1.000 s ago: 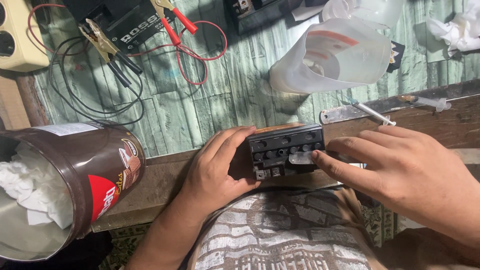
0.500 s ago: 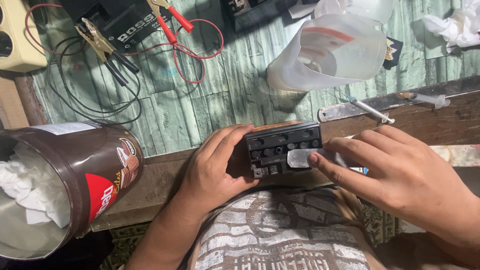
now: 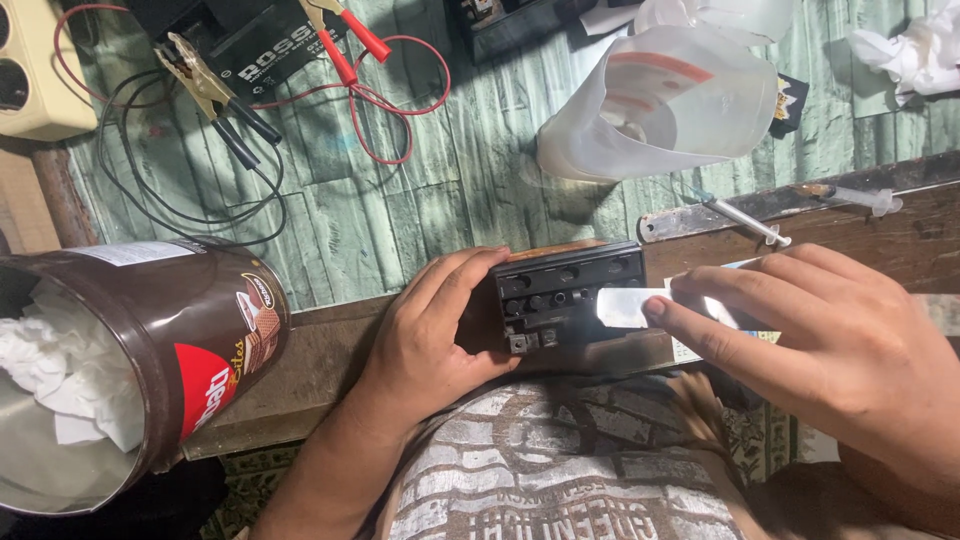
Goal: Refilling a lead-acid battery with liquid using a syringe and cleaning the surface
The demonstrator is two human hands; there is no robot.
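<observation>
— Starting with the biggest thing, what is around the person?

— Leaning at the left is a brown tin [image 3: 150,350] stuffed with white paper, resting on the wooden surface [image 3: 330,370]. Beyond it, on the green patterned floor [image 3: 430,210], a cut-open clear plastic jug [image 3: 665,105] lies on its side, with red and black clip leads [image 3: 300,80] further left. Two small syringes [image 3: 745,222] sit on the surface's far edge.

— And the hands?

— The left hand [image 3: 430,335] is wrapped around the left end of a small black battery [image 3: 565,295], fingers curled over its top and thumb below, so it is gripped firmly against the surface edge above the person's lap. The right hand [image 3: 830,345] has its fingers closed lightly on a shiny strip [image 3: 625,307] lying across the battery's top, fingertips pressing its right end.

— What could go wrong?

— Judging from this, the strip looks thin and may tear or crease if pulled at an angle. The battery sits near the edge, so a loosened left grip could tip it into the lap and spill whatever is in the cells.
</observation>
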